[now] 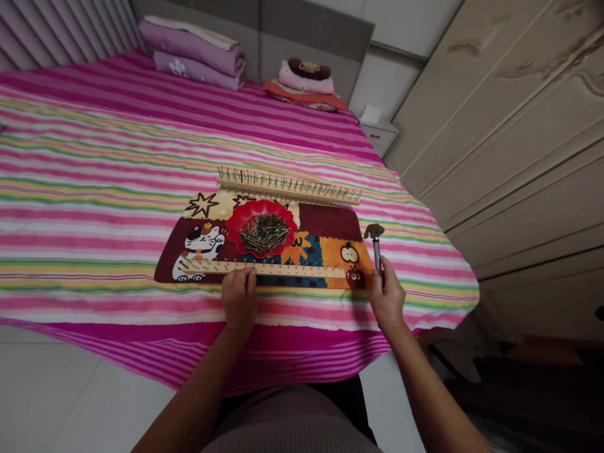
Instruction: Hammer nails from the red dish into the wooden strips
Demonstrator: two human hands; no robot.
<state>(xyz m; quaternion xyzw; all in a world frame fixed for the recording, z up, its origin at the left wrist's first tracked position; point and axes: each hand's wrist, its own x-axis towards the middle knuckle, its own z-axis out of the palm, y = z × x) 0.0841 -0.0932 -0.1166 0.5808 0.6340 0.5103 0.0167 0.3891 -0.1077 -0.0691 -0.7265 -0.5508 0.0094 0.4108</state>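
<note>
My right hand [387, 296] is wrapped round the handle of a hammer [376, 245], its head raised above the right end of the mat. My left hand [239, 294] is closed, thumb and finger pressed together at the near edge of a pale wooden strip [302, 271]. Whether a nail sits in that pinch is too small to tell. Nails stand in the strip's left part, some leaning; small dark marks dot its right part. Just beyond lies a red scalloped bowl [236, 216] heaped with loose nails [265, 234].
Behind the bowl lies another wooden strip [287, 190] bristling with upright nails. A patterned mat [325, 220] lies under the work on a striped bedspread [94, 189]. Folded purple bedding [198, 53] and a pink pile [306, 78] rest at the back. Wardrobe doors [509, 145] rise at right.
</note>
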